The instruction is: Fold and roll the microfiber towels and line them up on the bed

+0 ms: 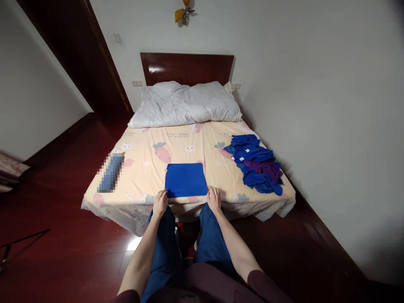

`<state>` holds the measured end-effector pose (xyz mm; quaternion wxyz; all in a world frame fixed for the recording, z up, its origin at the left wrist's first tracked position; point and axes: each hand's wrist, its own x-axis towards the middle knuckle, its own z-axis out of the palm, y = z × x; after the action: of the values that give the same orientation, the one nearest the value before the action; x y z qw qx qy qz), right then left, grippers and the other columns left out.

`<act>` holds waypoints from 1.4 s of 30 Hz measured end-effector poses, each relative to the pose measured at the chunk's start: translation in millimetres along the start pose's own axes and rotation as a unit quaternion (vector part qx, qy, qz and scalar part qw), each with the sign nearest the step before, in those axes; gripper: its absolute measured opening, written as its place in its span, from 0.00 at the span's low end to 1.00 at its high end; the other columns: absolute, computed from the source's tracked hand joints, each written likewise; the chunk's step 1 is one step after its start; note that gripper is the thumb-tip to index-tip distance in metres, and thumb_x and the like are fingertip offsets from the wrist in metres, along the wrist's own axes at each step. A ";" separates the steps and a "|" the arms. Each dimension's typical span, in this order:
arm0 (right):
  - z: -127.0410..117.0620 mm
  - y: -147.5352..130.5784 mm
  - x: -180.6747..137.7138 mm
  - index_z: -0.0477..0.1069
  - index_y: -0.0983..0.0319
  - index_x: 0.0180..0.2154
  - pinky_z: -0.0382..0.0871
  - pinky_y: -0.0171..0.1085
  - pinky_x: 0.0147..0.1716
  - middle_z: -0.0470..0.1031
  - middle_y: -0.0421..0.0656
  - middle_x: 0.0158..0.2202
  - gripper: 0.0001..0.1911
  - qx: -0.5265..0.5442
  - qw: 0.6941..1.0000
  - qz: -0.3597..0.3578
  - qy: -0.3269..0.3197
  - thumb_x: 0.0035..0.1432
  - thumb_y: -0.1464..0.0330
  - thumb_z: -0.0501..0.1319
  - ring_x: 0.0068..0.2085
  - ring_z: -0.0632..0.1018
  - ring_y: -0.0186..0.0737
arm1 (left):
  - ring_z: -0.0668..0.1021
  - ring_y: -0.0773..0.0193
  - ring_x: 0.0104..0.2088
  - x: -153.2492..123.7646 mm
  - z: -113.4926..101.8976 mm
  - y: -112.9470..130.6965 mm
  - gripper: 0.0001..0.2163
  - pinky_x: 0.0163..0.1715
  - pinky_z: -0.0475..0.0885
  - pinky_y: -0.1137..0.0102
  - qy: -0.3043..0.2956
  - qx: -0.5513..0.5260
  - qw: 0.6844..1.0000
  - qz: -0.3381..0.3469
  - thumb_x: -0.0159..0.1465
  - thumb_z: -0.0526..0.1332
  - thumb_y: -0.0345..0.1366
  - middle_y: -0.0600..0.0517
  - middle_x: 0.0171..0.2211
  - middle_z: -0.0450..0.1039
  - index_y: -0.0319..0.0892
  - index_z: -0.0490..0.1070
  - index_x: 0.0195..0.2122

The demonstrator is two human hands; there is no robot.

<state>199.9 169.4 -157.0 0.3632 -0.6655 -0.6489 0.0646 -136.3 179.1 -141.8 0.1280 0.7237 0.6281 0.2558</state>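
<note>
A blue cloth (185, 180) lies flat as a rectangle near the front edge of the bed, with a small white tag at its upper left. My left hand (160, 203) is closed on its near left corner, fingers pinched together. At the near right corner, my right hand (213, 198) pinches the same cloth. To the right, a crumpled heap of blue cloths (260, 158) holds a purple cloth (265, 169) and a few white tags.
The bed (142, 168) has a cream sheet with carrot and rabbit prints. A pixelated blue-grey bundle (111, 172) lies on its left side. A white quilt (186, 103) is bunched against the dark wooden headboard (189, 67). A wall (315, 105) stands close on the right.
</note>
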 end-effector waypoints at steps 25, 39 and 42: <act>21.1 4.9 13.4 0.73 0.61 0.59 0.65 0.48 0.62 0.73 0.49 0.62 0.29 -0.037 0.991 0.008 -0.127 0.57 0.81 0.57 0.62 0.71 0.48 | 0.68 0.52 0.66 26.4 20.5 7.3 0.30 0.60 0.68 0.53 -0.085 0.060 0.994 -0.038 0.60 0.52 0.20 0.43 0.65 0.68 0.45 0.68 0.63; -0.2 4.8 0.0 0.73 0.62 0.54 0.68 0.44 0.59 0.78 0.51 0.52 0.21 0.005 0.994 0.010 -0.110 0.65 0.76 0.51 0.55 0.75 0.46 | 0.70 0.54 0.59 1.5 0.1 6.0 0.23 0.62 0.66 0.59 -0.040 0.009 0.997 -0.059 0.64 0.50 0.23 0.42 0.53 0.75 0.41 0.72 0.58; 2.8 7.4 -0.3 0.72 0.60 0.55 0.70 0.43 0.57 0.78 0.49 0.52 0.18 0.019 0.992 0.045 -0.113 0.67 0.73 0.52 0.54 0.77 0.45 | 0.70 0.53 0.59 1.0 1.6 1.7 0.19 0.61 0.66 0.60 -0.032 0.002 0.997 -0.071 0.67 0.50 0.26 0.42 0.51 0.75 0.41 0.72 0.56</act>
<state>204.4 171.0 -163.4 0.2970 -0.6752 -0.6541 0.1675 -134.0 180.1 -142.1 0.1651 0.6852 0.6739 0.2215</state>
